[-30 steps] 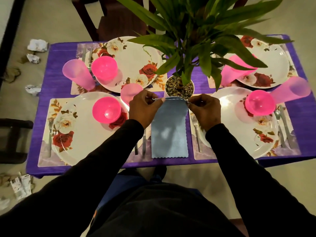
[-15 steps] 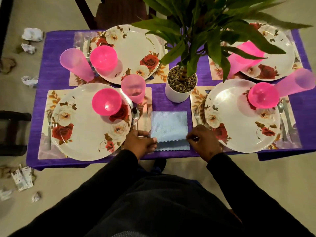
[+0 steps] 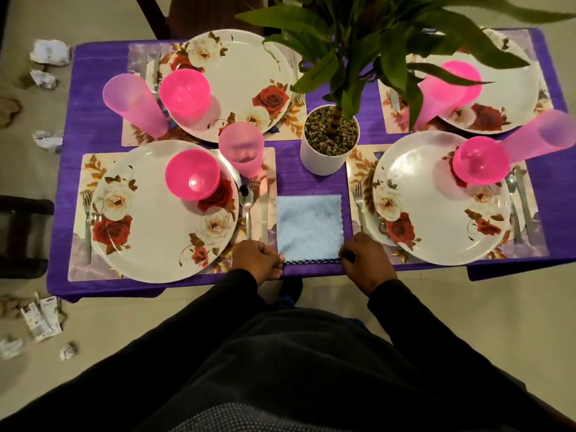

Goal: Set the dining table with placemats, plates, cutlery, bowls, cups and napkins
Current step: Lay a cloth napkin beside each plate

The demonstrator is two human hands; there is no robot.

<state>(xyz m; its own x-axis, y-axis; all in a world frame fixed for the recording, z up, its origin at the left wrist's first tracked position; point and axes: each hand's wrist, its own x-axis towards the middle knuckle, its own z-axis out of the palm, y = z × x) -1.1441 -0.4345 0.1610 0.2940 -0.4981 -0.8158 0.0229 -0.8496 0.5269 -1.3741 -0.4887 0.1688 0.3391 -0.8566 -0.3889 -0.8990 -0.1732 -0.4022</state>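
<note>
From the head view, a light blue napkin (image 3: pixel 309 227) is lying flat on the purple bench (image 3: pixel 93 126), between the two near plates. The left hand (image 3: pixel 258 259) is pinching the napkin's near left corner with curled fingers (image 3: pixel 278 264). The right hand (image 3: pixel 367 260) is pinching the near right corner. A white pot (image 3: pixel 327 160) with a green plant is sitting just behind the napkin.

Napkin (image 3: pixel 308 227): ribbed pale-blue cloth, matt, scalloped edge. Plates (image 3: pixel 162 213): glossy, smooth, floral print. Bowl (image 3: pixel 192 175) at 10 o'clock of napkin: shiny pink plastic. Cup (image 3: pixel 241 149): translucent frosted plastic. Spoon (image 3: pixel 247 202): polished metal. Tablecloth (image 3: pixel 93 120): matt purple weave.
</note>
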